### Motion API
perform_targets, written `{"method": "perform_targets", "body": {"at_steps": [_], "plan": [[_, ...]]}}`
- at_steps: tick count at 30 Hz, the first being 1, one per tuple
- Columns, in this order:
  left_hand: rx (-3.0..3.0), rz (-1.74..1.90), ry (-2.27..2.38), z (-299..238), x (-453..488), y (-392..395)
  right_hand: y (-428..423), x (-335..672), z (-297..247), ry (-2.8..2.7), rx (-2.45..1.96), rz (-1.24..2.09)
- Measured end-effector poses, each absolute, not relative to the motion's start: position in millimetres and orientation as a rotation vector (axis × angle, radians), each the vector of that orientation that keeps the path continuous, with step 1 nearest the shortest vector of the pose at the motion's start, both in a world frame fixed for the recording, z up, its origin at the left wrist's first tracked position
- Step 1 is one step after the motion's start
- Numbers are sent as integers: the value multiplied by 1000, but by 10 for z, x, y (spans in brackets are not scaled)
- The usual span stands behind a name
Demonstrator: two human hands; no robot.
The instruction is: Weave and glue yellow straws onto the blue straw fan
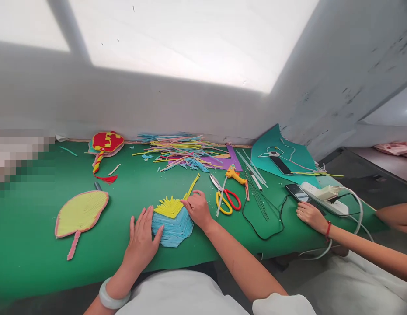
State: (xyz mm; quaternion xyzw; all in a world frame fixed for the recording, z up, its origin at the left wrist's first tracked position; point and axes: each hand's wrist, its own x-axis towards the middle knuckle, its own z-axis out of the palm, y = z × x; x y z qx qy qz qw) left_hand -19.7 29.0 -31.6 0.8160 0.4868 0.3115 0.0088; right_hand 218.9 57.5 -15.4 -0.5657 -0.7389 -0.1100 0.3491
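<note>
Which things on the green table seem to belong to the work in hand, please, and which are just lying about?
Seemingly part of the job:
blue-and-yellow piece, with left hand and right hand at it
pile of coloured strips
scissors
glue gun

Apparently just lying about:
yellow fan
red fan with tassel
phone on the teal sheet
phone by another person's hand

Over on the left, a red and yellow fan [106,142] is lying near the wall [190,103], its red tassel [107,179] trailing across the green table [29,245] — a pale yellow, pink-edged fan [81,214] is resting closer in. Off right, one phone [281,164] is lying on a teal sheet [301,151]; another phone [295,190] is sitting beside a white power strip [339,207] — and pink cloth [395,148] is lying farther off.
</note>
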Motion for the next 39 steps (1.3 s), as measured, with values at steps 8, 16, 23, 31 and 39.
{"method": "perform_targets", "body": {"at_steps": [8,16,23,31,39], "plan": [[2575,954,1508,-332,-208,316,588,2206,-143,-1935,-1513,-319],[2569,966,1514,-342,-204,318,601,2188,-142,-1988,-1536,-315],[2564,960,1503,-334,-204,330,601,2190,-134,-1990,-1546,-301],[2547,965,1522,-280,-182,310,600,2190,-155,-1954,-1526,-275],[2523,971,1522,-262,-183,295,566,2214,-119,-1890,-1506,-200]]}}
